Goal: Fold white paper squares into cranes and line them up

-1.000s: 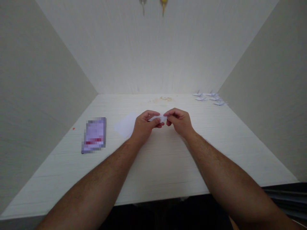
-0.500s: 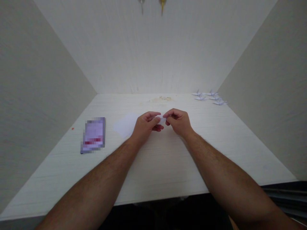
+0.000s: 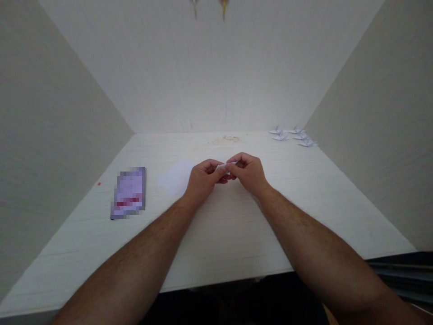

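Between my two hands, above the middle of the table, is a small folded piece of white paper (image 3: 221,166), mostly hidden by my fingers. My left hand (image 3: 207,177) is closed on its left side, thumb on top. The fingers of my right hand (image 3: 248,171) pinch it from the right, and the two thumbs nearly meet. Beside my left wrist lie loose white paper sheets (image 3: 176,177) on the table. Several folded white paper cranes (image 3: 280,136) stand at the back right corner.
A purple, pixelated flat rectangular object (image 3: 129,193) lies on the left of the white table (image 3: 230,243). Pale walls close in the back and both sides. Brownish marks (image 3: 231,138) and a small red spot (image 3: 99,184) show on the tabletop.
My right hand has moved left, closer to my left hand, and its fingers now cover more of the folded paper. The whole view has shifted slightly.
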Tool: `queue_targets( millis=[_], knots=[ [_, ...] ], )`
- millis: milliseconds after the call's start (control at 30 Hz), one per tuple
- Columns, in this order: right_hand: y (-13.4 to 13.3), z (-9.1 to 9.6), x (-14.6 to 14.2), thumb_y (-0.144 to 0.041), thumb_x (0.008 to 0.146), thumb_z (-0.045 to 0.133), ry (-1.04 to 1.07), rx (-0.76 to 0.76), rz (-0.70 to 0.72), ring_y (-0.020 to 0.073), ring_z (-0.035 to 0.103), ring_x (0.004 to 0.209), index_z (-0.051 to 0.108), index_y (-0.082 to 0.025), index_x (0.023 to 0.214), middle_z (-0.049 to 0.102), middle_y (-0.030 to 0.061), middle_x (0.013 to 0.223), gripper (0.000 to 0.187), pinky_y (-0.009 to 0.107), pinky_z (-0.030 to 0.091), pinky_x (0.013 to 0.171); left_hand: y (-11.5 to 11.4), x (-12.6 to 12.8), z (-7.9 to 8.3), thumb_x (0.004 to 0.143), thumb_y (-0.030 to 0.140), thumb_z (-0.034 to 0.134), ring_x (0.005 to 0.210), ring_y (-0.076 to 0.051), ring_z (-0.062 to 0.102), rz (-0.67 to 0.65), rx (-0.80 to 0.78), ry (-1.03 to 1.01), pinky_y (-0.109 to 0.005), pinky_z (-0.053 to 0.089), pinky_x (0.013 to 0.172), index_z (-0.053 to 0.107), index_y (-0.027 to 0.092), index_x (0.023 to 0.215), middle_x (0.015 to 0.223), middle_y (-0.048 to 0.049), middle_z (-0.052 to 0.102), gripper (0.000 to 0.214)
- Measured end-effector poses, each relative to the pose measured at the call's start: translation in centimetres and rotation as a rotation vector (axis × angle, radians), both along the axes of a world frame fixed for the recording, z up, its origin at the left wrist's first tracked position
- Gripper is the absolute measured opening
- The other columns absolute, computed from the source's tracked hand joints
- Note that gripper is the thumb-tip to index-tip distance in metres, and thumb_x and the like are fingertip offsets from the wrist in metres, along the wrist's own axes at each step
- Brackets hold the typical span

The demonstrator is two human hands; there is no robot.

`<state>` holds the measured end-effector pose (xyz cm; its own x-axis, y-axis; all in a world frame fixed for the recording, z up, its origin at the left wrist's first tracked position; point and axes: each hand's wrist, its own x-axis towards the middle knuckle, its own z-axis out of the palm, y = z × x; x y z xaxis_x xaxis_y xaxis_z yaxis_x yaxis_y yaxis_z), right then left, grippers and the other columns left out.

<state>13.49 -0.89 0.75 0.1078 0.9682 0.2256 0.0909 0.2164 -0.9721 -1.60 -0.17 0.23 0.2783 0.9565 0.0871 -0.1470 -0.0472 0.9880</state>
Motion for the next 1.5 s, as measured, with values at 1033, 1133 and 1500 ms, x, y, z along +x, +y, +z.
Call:
queue_targets(
  millis=[1033, 1133, 1500],
  knots=[
    [0.44, -0.68, 0.07, -0.032, 0.064, 0.08, 0.272, -0.047, 0.091, 0.0096, 0.056, 0.051, 0.068, -0.02, 0.073, 0.065, -0.0028, 0.059, 0.019, 0.026, 0.047, 0.051, -0.28, 0.2, 0.22, 0.075, 0.041, 0.077, 0.067, -0.018, 0.072, 0.103, 0.062, 0.042, -0.031, 0.06, 0.066, 0.065, 0.014, 0.081, 0.072, -0.0057, 0.074, 0.03],
    [0.46, -0.7, 0.08, -0.03, 0.064, 0.08, 0.299, -0.053, 0.103, 0.009, 0.055, 0.051, 0.07, -0.02, 0.074, 0.065, -0.0033, 0.06, 0.017, 0.025, 0.047, 0.052, -0.18, 0.13, 0.08, 0.074, 0.041, 0.078, 0.068, -0.018, 0.072, 0.094, 0.057, 0.026, -0.031, 0.06, 0.066, 0.065, 0.014, 0.081, 0.073, -0.0052, 0.073, 0.031],
    [0.41, -0.49, 0.14, -0.03, 0.065, 0.078, 0.323, -0.06, 0.089, 0.0096, 0.057, 0.051, 0.068, -0.02, 0.076, 0.065, -0.0039, 0.058, 0.018, 0.026, 0.048, 0.053, -0.09, 0.08, -0.01, 0.073, 0.038, 0.078, 0.067, -0.018, 0.072, 0.113, 0.046, 0.019, -0.033, 0.061, 0.068, 0.064, 0.015, 0.081, 0.075, -0.006, 0.074, 0.028]
  ],
)
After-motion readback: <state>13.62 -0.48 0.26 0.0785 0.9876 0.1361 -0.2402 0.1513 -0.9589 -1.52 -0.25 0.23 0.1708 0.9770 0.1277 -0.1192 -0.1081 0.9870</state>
